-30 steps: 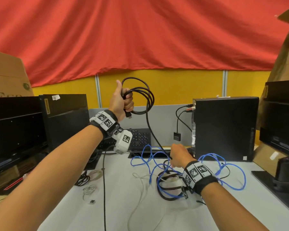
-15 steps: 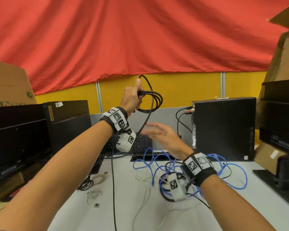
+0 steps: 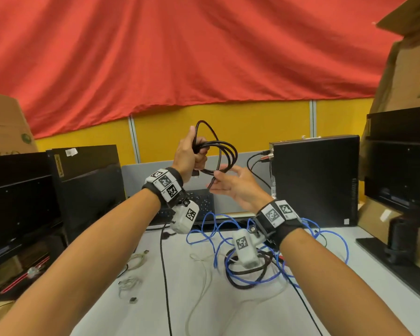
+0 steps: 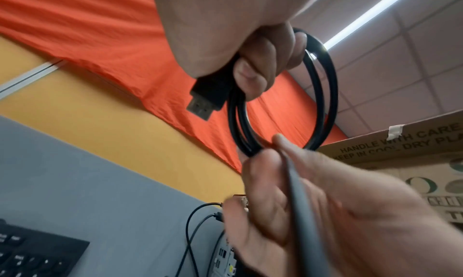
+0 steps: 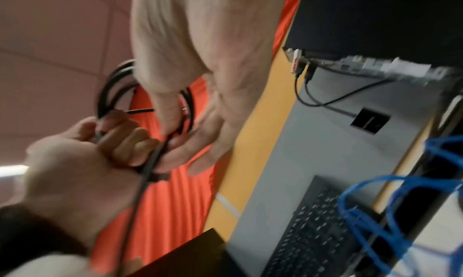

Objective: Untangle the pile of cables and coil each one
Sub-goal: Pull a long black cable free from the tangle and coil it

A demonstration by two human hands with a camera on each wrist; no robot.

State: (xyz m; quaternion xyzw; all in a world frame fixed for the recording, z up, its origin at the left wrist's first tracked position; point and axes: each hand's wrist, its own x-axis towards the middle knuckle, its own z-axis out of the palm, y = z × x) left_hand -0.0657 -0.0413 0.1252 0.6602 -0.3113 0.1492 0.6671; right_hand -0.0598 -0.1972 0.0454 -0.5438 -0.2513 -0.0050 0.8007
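A black cable [image 3: 229, 154] is wound in a few loops and held up above the desk. My left hand [image 3: 189, 156] grips the loops at their left side, and the cable's flat plug [image 4: 205, 99] sticks out under the fist. My right hand [image 3: 230, 185] is just below and to the right of the coil and pinches the cable's loose strand [image 5: 152, 162] between thumb and fingers. On the desk below lies the tangle: a blue cable [image 3: 218, 229], a thick black loop [image 3: 243, 284] and a thin white cable [image 3: 204, 275].
A keyboard [image 3: 201, 202] lies behind the tangle, and a black PC tower [image 3: 315, 180] with plugged leads stands at the right. Monitors stand at the left [image 3: 17, 197] and right [image 3: 403, 161]. Small pale cables [image 3: 131, 282] lie at the left, and a thin black lead [image 3: 165, 275] runs toward me.
My right hand has left the tangle on the desk, risen to the coil and taken the loose strand. My left hand has shifted right with the coil.
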